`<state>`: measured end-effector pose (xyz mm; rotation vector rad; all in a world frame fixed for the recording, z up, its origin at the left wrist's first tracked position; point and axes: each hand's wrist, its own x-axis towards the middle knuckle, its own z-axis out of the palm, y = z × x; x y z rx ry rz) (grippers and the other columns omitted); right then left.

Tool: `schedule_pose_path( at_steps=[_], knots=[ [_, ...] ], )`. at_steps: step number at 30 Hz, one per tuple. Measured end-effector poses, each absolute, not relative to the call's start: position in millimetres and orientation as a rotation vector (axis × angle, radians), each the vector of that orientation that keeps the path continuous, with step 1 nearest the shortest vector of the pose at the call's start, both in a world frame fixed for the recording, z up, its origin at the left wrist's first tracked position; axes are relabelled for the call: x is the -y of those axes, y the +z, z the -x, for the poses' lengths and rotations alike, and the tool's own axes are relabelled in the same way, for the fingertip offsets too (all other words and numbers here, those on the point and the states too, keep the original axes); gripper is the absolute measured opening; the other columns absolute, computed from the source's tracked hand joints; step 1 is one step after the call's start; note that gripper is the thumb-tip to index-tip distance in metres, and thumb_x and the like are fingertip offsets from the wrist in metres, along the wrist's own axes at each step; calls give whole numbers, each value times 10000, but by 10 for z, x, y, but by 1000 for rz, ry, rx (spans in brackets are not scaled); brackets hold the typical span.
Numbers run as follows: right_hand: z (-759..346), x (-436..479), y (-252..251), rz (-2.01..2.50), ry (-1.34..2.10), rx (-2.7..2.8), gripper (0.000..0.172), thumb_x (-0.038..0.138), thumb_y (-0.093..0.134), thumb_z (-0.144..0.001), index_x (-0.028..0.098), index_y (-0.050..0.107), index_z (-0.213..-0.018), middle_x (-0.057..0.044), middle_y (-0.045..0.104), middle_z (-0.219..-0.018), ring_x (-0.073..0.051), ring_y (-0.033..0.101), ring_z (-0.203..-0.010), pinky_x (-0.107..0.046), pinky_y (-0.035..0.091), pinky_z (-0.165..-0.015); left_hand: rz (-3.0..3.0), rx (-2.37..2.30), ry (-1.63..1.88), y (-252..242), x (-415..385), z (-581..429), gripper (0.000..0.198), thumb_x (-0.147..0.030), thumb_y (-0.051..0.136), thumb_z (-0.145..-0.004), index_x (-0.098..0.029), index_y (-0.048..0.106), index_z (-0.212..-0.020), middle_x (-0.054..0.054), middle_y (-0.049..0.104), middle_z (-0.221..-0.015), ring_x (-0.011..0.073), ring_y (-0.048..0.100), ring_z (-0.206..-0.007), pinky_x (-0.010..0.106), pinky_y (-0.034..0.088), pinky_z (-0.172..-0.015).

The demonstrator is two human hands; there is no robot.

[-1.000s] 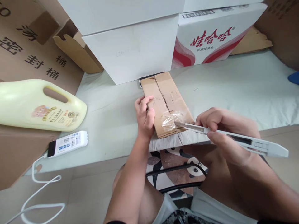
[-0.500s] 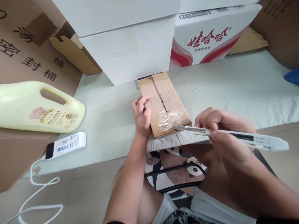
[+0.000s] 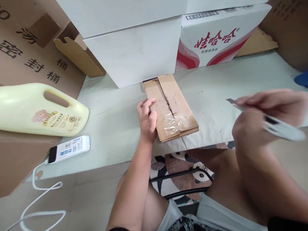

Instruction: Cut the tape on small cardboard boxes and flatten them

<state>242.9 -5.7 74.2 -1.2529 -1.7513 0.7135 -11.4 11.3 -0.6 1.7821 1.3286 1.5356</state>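
A small brown cardboard box (image 3: 172, 102) lies on the pale green mat (image 3: 240, 83), its flaps meeting at a centre seam with crumpled clear tape near the front end. My left hand (image 3: 146, 120) grips the box's left edge, fingers curled over it. My right hand (image 3: 262, 118), blurred by motion, holds a grey utility knife (image 3: 269, 123) away from the box on the right, blade tip pointing up and left.
Large white boxes (image 3: 134, 54) and a red-and-white printed carton (image 3: 216, 41) stand behind. A yellow jug (image 3: 40, 109) lies on brown cardboard at left. A white power bank (image 3: 69, 149) with cable sits by the mat's front edge. My legs are below.
My right hand has swung the knife away from the taped front end of the box, out to the right and upward. The left hand stays on the box.
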Motion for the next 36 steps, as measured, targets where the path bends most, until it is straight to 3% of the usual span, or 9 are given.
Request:
schedule_pose_path(
  at_steps=[6, 10, 15, 18, 21, 25, 28, 31, 36],
  knots=[
    [-2411, -94, 240, 1547, 573, 1882, 310, 437, 691, -833, 211, 647, -1040, -138, 668, -1032, -297, 673, -951, -462, 571, -791, -1742, -1331, 1529, 8, -104, 113, 395, -435, 378, -1021, -262, 610, -1291, 105, 607, -1332, 277, 495, -1339, 442, 469, -1136],
    [-2506, -192, 51, 1727, 527, 1859, 354, 381, 671, -822, 190, 637, -1118, -199, 678, -1193, -382, 659, -1140, -591, 538, -970, -1748, -1309, 1531, 12, -108, 116, 397, -440, 367, -1026, -272, 603, -1298, 101, 598, -1335, 271, 488, -1348, 431, 470, -1131],
    [-2387, -30, 285, 1216, 761, 1717, 412, 448, 633, -924, 260, 536, -1278, -149, 602, -1417, -308, 581, -1366, -552, 472, -1165, -1781, -1325, 1506, 5, -110, 104, 418, -469, 360, -1026, -270, 595, -1310, 108, 604, -1332, 284, 493, -1340, 456, 463, -1138],
    [-2272, 120, 431, 973, 799, 1923, 575, 456, 774, -844, 274, 521, -1327, -159, 487, -1558, -316, 469, -1490, -553, 428, -1215, -1869, -1351, 1541, -4, -111, 93, 464, -483, 311, -1041, -246, 588, -1327, 124, 586, -1362, 293, 459, -1394, 476, 433, -1174],
    [-2230, 186, 456, 984, 747, 1984, 609, 461, 811, -824, 264, 536, -1330, -182, 428, -1611, -346, 407, -1539, -596, 415, -1214, -2034, -1357, 1589, 21, -107, 97, 480, -463, 275, -1044, -213, 600, -1294, 144, 583, -1391, 310, 380, -1489, 508, 410, -1203],
    [-2241, 186, 424, 1015, 717, 1883, 512, 437, 787, -862, 275, 568, -1295, -162, 528, -1539, -334, 500, -1481, -561, 510, -1147, -2255, -1374, 1571, 92, -81, 98, 389, -425, 336, -1006, -205, 611, -1170, 151, 586, -1454, 323, 432, -1486, 557, 372, -1237],
    [-2232, 183, 432, 969, 515, 1895, 301, 330, 781, -879, 267, 655, -1145, -136, 647, -1402, -293, 662, -1300, -474, 612, -1028, -2313, -1339, 1599, 118, -73, 74, 338, -369, 348, -996, -209, 587, -1173, 137, 653, -1394, 307, 508, -1439, 560, 365, -1242],
    [-2206, 178, 446, 882, 296, 1902, 104, 206, 744, -898, 258, 696, -975, -98, 724, -1246, -254, 742, -1130, -431, 651, -956, -2344, -1322, 1632, 117, -91, 41, 337, -356, 365, -994, -205, 581, -1204, 132, 699, -1323, 306, 575, -1379, 558, 385, -1229],
    [-2177, 157, 437, 801, 198, 1819, 129, 124, 718, -903, 242, 682, -939, -57, 753, -1013, -220, 760, -1021, -432, 649, -993, -2355, -1321, 1706, 124, -121, -6, 317, -326, 376, -996, -191, 586, -1190, 131, 725, -1225, 281, 656, -1266, 533, 398, -1223]
  ],
)
